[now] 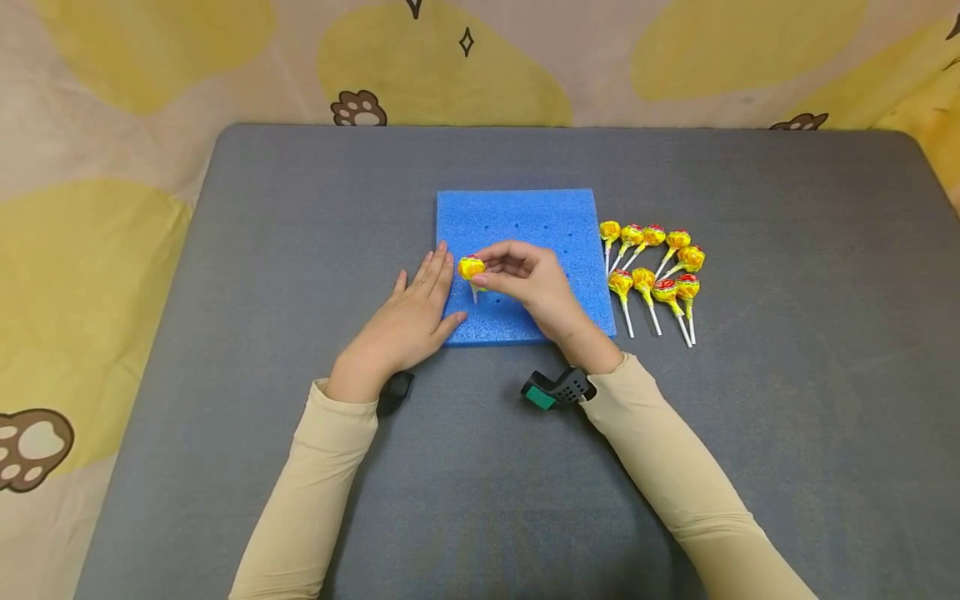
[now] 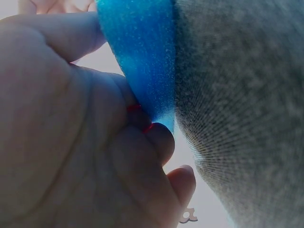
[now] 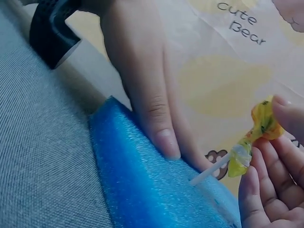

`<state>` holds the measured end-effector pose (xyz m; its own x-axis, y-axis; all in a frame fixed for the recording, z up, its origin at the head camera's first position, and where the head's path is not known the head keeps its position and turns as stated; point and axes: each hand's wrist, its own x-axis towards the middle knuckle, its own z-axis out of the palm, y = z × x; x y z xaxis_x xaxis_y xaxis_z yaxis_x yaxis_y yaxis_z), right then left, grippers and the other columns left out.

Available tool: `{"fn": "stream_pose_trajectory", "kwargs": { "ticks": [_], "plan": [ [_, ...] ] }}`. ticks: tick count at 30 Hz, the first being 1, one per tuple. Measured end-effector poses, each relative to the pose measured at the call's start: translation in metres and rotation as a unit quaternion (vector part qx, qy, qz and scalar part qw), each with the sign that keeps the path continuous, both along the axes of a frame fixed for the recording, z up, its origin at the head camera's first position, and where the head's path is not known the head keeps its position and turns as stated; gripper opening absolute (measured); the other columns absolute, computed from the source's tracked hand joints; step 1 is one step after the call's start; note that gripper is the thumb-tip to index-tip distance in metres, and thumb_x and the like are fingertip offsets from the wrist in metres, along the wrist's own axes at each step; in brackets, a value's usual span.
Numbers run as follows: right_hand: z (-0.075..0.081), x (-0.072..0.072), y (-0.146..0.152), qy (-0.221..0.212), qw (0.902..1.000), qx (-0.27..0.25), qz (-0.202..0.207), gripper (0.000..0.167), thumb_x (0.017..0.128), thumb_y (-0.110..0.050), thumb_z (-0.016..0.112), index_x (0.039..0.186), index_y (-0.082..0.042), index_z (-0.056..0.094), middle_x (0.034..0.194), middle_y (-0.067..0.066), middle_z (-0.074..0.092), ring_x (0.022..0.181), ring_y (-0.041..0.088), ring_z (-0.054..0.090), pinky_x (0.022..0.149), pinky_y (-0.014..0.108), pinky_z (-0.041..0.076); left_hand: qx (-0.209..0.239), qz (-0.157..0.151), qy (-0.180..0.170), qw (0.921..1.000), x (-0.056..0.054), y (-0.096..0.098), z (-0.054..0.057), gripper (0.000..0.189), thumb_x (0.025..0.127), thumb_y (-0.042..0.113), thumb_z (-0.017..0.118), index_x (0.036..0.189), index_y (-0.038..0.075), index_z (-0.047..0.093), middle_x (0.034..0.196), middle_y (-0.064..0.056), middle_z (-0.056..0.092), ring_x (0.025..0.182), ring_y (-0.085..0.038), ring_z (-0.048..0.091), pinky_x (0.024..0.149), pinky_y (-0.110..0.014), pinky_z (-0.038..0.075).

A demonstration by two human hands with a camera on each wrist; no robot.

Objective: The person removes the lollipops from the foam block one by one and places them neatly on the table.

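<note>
My right hand (image 1: 536,283) pinches a lollipop (image 1: 471,268) in a yellow wrapper between thumb and fingers, over the left part of a blue foam block (image 1: 517,207). In the right wrist view the white stick (image 3: 209,172) of this lollipop points down, its lower end right at the foam surface. The left hand (image 1: 408,321) rests along the block's left edge with straight fingers, its thumb reaching over the front left corner. Small dark holes (image 1: 516,225) dot the foam top. From the left wrist, the palm and fingers lie against the foam's side (image 2: 142,61).
Several yellow-wrapped lollipops (image 1: 643,280) lie in two rows just right of the block, their white sticks toward the front. The grey table (image 1: 787,333) spreads around them. A patterned cloth (image 1: 600,67) hangs behind the table.
</note>
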<state>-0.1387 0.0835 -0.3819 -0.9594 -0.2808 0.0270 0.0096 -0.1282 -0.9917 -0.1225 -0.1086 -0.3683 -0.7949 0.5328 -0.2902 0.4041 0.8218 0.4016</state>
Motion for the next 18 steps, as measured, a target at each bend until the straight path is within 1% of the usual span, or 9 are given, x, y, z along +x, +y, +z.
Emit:
{"fn": "stream_pose_trajectory", "kwargs": {
  "ticks": [4, 8, 18],
  "plan": [
    [-0.0004, -0.0014, 0.0012, -0.021, 0.9991, -0.035, -0.014, 0.018, 0.084, 0.01, 0.062, 0.102, 0.007, 0.064, 0.091, 0.001, 0.067, 0.084, 0.014, 0.063, 0.076, 0.026, 0.052, -0.002, 0.0, 0.0, 1.0, 0.0004, 0.0002, 0.0, 0.074, 0.1, 0.035, 0.042, 0.149, -0.001, 0.0, 0.156, -0.013, -0.01, 0.143, -0.026, -0.006, 0.112, -0.054, 0.003],
    [-0.001, -0.0023, 0.0015, -0.032, 0.9977, -0.055, -0.024, 0.018, 0.085, 0.01, 0.061, 0.098, -0.001, 0.065, 0.089, 0.002, 0.067, 0.083, 0.013, 0.062, 0.076, 0.024, 0.051, -0.005, 0.001, 0.002, 1.0, 0.0006, 0.0002, -0.0003, 0.074, 0.1, 0.035, 0.042, 0.149, -0.001, 0.0, 0.156, -0.013, -0.01, 0.143, -0.026, -0.006, 0.112, -0.053, 0.003],
    [0.0, -0.0017, 0.0028, -0.046, 0.9932, -0.104, -0.025, 0.025, 0.085, 0.014, 0.055, 0.094, -0.007, 0.066, 0.088, 0.003, 0.067, 0.081, 0.012, 0.062, 0.077, 0.022, 0.051, -0.007, 0.0, 0.003, 1.0, 0.0003, 0.0007, -0.001, 0.073, 0.1, 0.035, 0.041, 0.149, -0.001, 0.001, 0.156, -0.014, -0.01, 0.143, -0.026, -0.006, 0.112, -0.054, 0.003]
  ]
}}
